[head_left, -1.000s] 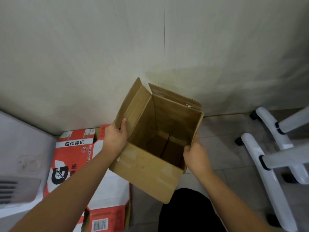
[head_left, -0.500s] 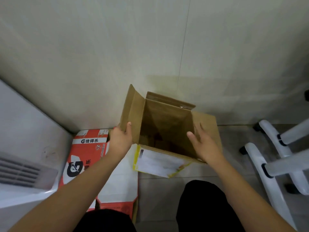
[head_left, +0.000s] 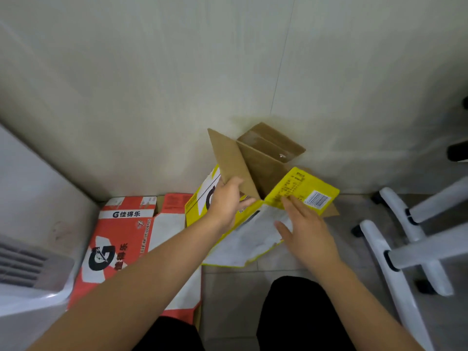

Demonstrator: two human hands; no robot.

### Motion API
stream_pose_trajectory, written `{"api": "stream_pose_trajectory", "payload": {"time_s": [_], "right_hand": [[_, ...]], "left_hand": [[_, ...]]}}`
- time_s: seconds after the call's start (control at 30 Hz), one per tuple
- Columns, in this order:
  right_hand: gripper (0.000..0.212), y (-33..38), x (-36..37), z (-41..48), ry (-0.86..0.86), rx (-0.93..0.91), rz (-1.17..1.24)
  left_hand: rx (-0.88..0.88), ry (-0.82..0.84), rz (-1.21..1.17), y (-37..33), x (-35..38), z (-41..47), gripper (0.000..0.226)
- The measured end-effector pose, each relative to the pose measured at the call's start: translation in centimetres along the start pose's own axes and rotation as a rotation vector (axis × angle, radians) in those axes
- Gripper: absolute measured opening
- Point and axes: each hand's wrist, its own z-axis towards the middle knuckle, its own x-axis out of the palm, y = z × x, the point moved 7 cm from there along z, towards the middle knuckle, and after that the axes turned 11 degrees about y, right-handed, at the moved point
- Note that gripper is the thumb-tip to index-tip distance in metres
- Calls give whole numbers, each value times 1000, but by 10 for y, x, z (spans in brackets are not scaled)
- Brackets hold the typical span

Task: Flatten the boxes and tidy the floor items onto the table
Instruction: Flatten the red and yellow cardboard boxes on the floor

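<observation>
Backing everything: wall (head_left: 152, 84), pale and plain, with one thin vertical seam, filling the upper half of the view.
Floor: grey tiles (head_left: 235, 282) meeting the wall at its foot; both boxes lie on them.
White unit: a bulky casing (head_left: 27, 224) with a slatted vent at the far left, just beside the red box.
Chair base: white spokes (head_left: 395, 252) with black castors at the right, near the yellow box but apart from it.
Knees: black trousers (head_left: 296, 312) at the bottom edge, on either side of a strip of bare tile.
Red box: a red and white carton (head_left: 121, 239) with a black G logo, lying flat between the white unit and the yellow box.
Yellow box: (head_left: 286, 188) on the floor against the wall, tilted and partly collapsed, its brown inside showing and its brown flaps raised.
Left hand: (head_left: 228, 201) grip curled round the lower edge of the tall brown flap.
Right hand: (head_left: 304, 229) grip spread, fingers straight, their tips lying on the yellow flap.
Barcode label: a small white sticker (head_left: 317, 200) on that yellow flap, just beyond the right fingertips.
</observation>
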Motion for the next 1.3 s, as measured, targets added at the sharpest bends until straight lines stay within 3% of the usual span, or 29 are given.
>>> {"api": "stream_pose_trajectory", "payload": {"time_s": [0.07,0.13,0.23,0.33,0.4,0.53,0.6,0.73,0.83,0.93,1.13,1.3], "right_hand": [[65,-21,10,-4,33,109,34],[58,-27,7,-11,-67,120,53],[44,-29,-2,-20,-276,51,15],[43,-33,10,-23,-269,11,26],[41,-41,28,-23,-195,21,6],[50,-75,87,-23,292,206,-22],[53,-84,105,-22,427,217,-64],[60,-80,128,-15,562,203,-105],[63,-66,137,-7,579,157,-149],[63,-46,144,6,563,75,-206],[64,20,156,43,563,-137,-327],[68,35,178,43,641,-105,-346]], "left_hand": [[-68,56,-155,24,13,5,21],[-175,96,-171,52,22,4,25],[-300,177,126,100,23,14,46],[-289,270,633,128,30,21,68],[-203,310,864,138,33,26,63],[-47,316,1372,145,-6,41,53],[21,303,1552,144,-34,52,52],[46,259,1566,130,-84,59,52],[111,412,1643,133,-109,51,64],[217,480,1831,132,-125,43,62],[221,483,2029,137,-171,33,75],[342,446,2024,126,-166,49,87]]}}
